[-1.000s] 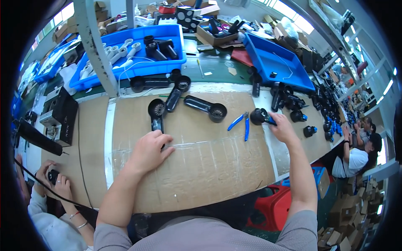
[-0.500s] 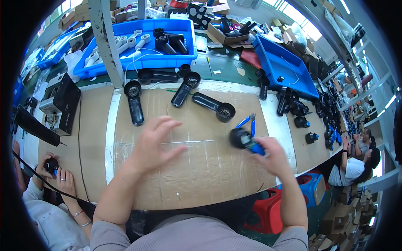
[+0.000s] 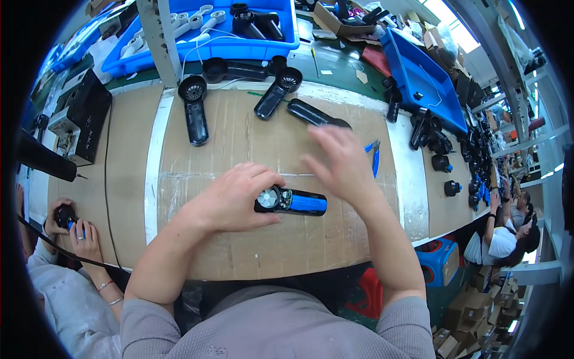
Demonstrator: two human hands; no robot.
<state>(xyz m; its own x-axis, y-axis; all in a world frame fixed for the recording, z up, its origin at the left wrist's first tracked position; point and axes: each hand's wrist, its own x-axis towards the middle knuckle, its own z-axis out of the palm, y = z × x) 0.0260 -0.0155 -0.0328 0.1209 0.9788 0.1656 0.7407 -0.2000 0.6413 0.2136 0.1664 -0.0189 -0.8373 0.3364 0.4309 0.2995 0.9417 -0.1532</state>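
On the cardboard, my left hand (image 3: 236, 197) is closed around the head end of an opened handheld fan (image 3: 305, 203). The fan shows a pale impeller, a small circuit board and a blue battery in its dark handle, which points right. My right hand (image 3: 341, 158) has its fingers apart and holds nothing. It hovers at the round end of a black fan shell (image 3: 308, 112), hiding most of that end; whether it touches the shell I cannot tell. Close by on the right lie blue-handled cutters (image 3: 375, 158), partly behind the hand.
More black fan shells (image 3: 194, 110) lie along the cardboard's far side. Behind stand a blue tray (image 3: 239, 45) of white and black parts and a second blue tray (image 3: 427, 90). A black device (image 3: 81, 119) is at left, near a co-worker's hands (image 3: 86, 239). Fan units (image 3: 452, 188) lie right.
The opened fan has passed from my right hand to my left and now lies pointing right. My right hand has moved up and left toward the black shell. The view has shifted.
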